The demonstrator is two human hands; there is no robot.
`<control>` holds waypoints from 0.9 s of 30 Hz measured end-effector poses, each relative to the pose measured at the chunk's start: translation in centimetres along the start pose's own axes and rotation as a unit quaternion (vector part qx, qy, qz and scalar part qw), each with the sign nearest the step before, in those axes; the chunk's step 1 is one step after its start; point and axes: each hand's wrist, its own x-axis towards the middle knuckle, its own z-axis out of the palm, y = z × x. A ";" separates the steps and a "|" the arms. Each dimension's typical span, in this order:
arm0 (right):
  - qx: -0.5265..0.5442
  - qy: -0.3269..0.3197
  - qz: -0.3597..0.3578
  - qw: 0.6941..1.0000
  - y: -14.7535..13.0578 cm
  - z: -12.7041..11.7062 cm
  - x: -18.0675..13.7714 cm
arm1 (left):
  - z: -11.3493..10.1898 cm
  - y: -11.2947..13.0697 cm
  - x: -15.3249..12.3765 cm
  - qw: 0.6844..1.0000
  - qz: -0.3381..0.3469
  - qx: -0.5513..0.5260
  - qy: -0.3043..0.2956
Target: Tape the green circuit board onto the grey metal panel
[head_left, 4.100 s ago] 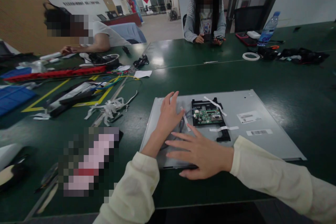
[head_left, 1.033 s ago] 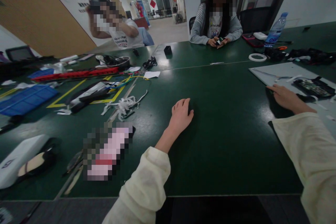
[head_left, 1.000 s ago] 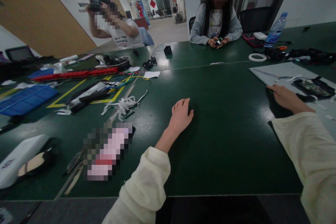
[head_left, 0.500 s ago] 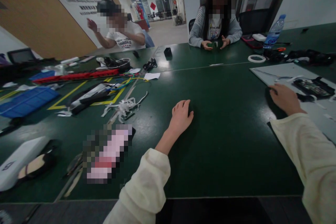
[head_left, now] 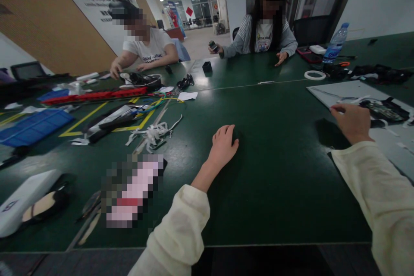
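My left hand (head_left: 223, 146) lies on the dark green table (head_left: 274, 189), back of the hand up. Its fingers rest side by side with the thumb apart, and nothing is in it. Over the left edge of a light grey board (head_left: 333, 90) is my right hand (head_left: 352, 123), thumb and fingers drawn together in a pinch. Whatever may be between those fingertips I cannot make out; a shadow falls on the table beside it. Just beyond the right hand, a green circuit board in a black housing (head_left: 388, 110) lies on the grey board, with white strips around it.
Left of my left hand are a heap of white strips (head_left: 153, 133), a blurred-out phone-like object (head_left: 139, 189), a white case (head_left: 29, 198) and a blue tray (head_left: 35, 125). A tape roll (head_left: 315, 79) and water bottle (head_left: 336, 45) stand far right. Two people sit opposite.
My right hand has lifted slightly off the table, its fingers still pinched. My left hand stays put. Across the table, one person has raised a small object; the other has lowered a hand to the table.
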 end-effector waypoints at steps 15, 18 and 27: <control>-0.025 0.039 0.080 0.996 2.0 -1.0 0.3 | -0.3 0.1 -0.1 1.000 0.002 -0.008 -0.004; -0.014 0.065 0.141 0.988 3.8 -0.7 0.5 | -0.3 0.1 -0.1 1.000 0.001 -0.010 -0.007; 0.086 0.226 0.177 0.954 6.2 -0.2 0.5 | -0.7 0.5 -0.2 1.000 0.013 -0.017 -0.003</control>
